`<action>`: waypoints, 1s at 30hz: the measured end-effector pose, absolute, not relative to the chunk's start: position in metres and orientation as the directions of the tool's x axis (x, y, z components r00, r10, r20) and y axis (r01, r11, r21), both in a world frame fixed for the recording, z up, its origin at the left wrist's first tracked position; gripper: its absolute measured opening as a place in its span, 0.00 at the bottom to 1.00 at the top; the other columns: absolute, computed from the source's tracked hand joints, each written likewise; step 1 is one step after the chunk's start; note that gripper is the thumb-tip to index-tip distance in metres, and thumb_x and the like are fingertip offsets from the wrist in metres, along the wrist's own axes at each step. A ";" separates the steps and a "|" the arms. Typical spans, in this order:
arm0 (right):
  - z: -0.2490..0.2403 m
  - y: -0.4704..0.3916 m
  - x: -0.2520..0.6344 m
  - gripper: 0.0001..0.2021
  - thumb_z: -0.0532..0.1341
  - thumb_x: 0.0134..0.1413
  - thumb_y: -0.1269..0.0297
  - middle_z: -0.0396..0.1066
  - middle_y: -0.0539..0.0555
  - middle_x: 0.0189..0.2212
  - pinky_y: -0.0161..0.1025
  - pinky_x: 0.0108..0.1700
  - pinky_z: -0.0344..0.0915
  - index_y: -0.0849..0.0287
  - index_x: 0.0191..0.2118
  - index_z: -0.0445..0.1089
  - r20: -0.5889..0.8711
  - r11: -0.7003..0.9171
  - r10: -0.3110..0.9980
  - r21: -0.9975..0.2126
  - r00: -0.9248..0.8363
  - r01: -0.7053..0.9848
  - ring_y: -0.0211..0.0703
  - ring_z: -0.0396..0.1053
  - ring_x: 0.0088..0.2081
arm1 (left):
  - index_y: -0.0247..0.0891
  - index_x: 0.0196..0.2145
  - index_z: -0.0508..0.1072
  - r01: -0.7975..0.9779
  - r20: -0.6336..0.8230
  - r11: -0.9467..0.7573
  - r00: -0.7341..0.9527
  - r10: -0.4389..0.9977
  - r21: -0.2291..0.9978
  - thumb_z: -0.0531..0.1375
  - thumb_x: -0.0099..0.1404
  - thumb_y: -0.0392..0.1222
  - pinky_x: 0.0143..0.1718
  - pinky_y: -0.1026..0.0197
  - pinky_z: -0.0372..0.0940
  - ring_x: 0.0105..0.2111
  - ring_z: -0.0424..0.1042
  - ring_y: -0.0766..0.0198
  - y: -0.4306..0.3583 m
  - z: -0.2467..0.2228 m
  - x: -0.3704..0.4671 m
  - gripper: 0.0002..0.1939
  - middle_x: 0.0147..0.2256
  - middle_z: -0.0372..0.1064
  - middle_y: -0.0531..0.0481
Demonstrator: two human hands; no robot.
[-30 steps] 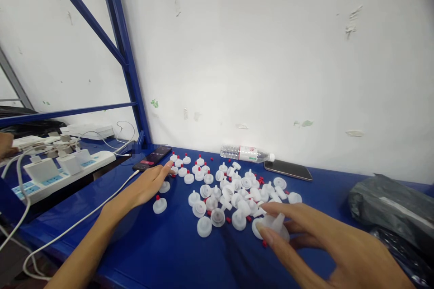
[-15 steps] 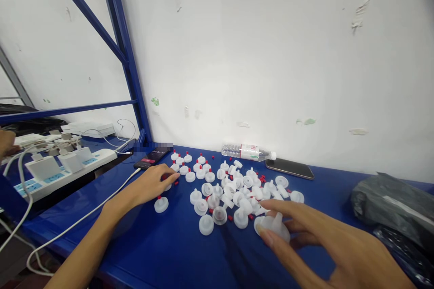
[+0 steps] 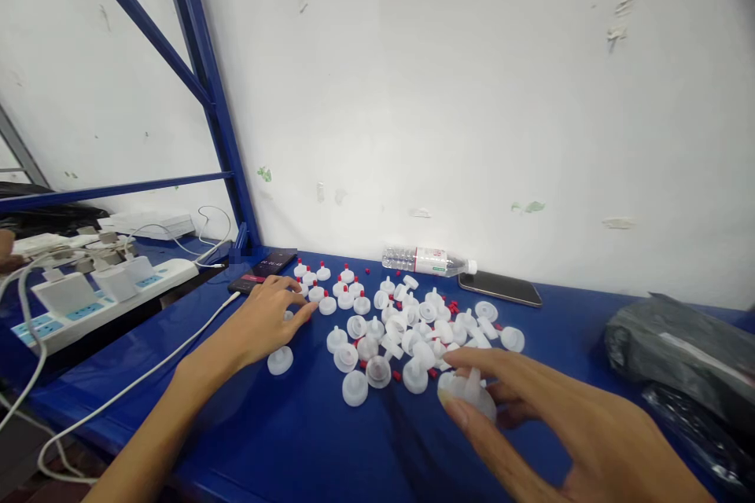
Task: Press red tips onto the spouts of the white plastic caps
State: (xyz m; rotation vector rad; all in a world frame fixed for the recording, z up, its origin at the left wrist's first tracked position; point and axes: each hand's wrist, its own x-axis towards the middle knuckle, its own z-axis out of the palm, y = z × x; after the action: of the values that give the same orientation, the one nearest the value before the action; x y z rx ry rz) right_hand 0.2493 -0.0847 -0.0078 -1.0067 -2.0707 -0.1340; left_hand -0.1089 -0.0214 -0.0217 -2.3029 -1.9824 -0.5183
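My left hand [image 3: 268, 320] hovers low over the blue table, thumb and fingers apart, with nothing visibly gripped. Partly behind it shows a white cap [image 3: 288, 315], and a white spouted cap [image 3: 280, 360] sits just below the hand. Beyond its fingertips stand several white caps with red tips [image 3: 327, 303]. Between the thumb and fingers of my right hand [image 3: 531, 409] is a translucent white nozzle cap [image 3: 476, 397], its spout pointing up. Left of that hand lies a loose pile of white caps [image 3: 413, 326], upright and tipped over, with small red tips [image 3: 453, 306] scattered among them.
A clear plastic bottle [image 3: 429, 261] lies along the wall beside a dark phone [image 3: 500, 288]. Another phone [image 3: 277, 260] rests at the left near a white cable [image 3: 194, 334]. Power strips with chargers [image 3: 106, 291] are far left; a dark plastic bag [image 3: 678, 354] is at right.
My left hand has shifted and its fingers have spread further apart. My right hand keeps hold of the nozzle cap. The whole view has slid slightly.
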 end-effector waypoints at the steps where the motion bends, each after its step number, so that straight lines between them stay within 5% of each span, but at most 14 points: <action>1: -0.007 -0.084 0.250 0.13 0.55 0.69 0.52 0.80 0.47 0.32 0.31 0.31 0.76 0.49 0.48 0.75 0.713 0.689 0.598 -0.224 -0.366 0.690 0.40 0.79 0.27 | 0.39 0.37 0.84 0.972 0.297 -0.165 0.110 0.949 0.166 0.48 0.73 0.59 0.58 0.43 0.58 0.53 0.68 0.42 -0.023 -0.021 -0.106 0.30 0.48 0.75 0.37; 4: -0.005 -0.081 0.251 0.11 0.58 0.66 0.56 0.80 0.46 0.32 0.29 0.28 0.75 0.49 0.49 0.74 0.727 0.738 0.543 -0.174 -0.421 0.652 0.38 0.78 0.26 | 0.39 0.38 0.83 0.981 0.312 -0.153 0.111 0.944 0.116 0.46 0.74 0.59 0.57 0.43 0.59 0.52 0.68 0.44 -0.030 -0.017 -0.095 0.30 0.46 0.74 0.38; 8: -0.006 -0.083 0.250 0.11 0.57 0.67 0.56 0.80 0.46 0.33 0.29 0.29 0.75 0.49 0.48 0.74 0.718 0.717 0.574 -0.209 -0.394 0.665 0.38 0.78 0.27 | 0.42 0.48 0.80 0.989 0.280 -0.146 0.148 0.949 -0.026 0.63 0.65 0.54 0.54 0.44 0.64 0.50 0.68 0.44 -0.044 -0.016 -0.088 0.19 0.48 0.70 0.40; 14: -0.005 -0.085 0.250 0.10 0.57 0.67 0.59 0.80 0.45 0.33 0.29 0.30 0.75 0.48 0.49 0.73 0.707 0.735 0.569 -0.210 -0.419 0.644 0.37 0.78 0.27 | 0.45 0.61 0.72 0.995 0.193 -0.033 0.050 0.980 -0.089 0.70 0.59 0.43 0.51 0.46 0.66 0.51 0.69 0.44 -0.045 -0.027 -0.111 0.31 0.52 0.66 0.39; 22: -0.003 -0.081 0.253 0.10 0.60 0.64 0.62 0.80 0.43 0.34 0.27 0.29 0.75 0.48 0.50 0.71 0.702 0.774 0.521 -0.148 -0.485 0.616 0.36 0.79 0.27 | 0.40 0.51 0.79 0.977 0.206 -0.063 0.106 0.973 -0.205 0.60 0.71 0.46 0.51 0.44 0.66 0.52 0.69 0.42 -0.024 -0.027 -0.113 0.15 0.51 0.69 0.37; 30: -0.005 -0.081 0.253 0.11 0.60 0.65 0.61 0.81 0.47 0.35 0.28 0.29 0.75 0.50 0.50 0.73 0.690 0.776 0.524 -0.146 -0.499 0.614 0.38 0.79 0.27 | 0.38 0.40 0.81 0.973 0.195 -0.046 0.091 0.977 -0.225 0.61 0.67 0.35 0.48 0.45 0.66 0.49 0.71 0.42 -0.019 -0.029 -0.111 0.07 0.47 0.73 0.39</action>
State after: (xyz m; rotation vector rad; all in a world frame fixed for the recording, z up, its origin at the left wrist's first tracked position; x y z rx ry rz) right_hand 0.2526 -0.0810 -0.0048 -0.8424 -2.2084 -0.1519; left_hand -0.1109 -0.0195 -0.0287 -2.0773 -1.9363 0.0152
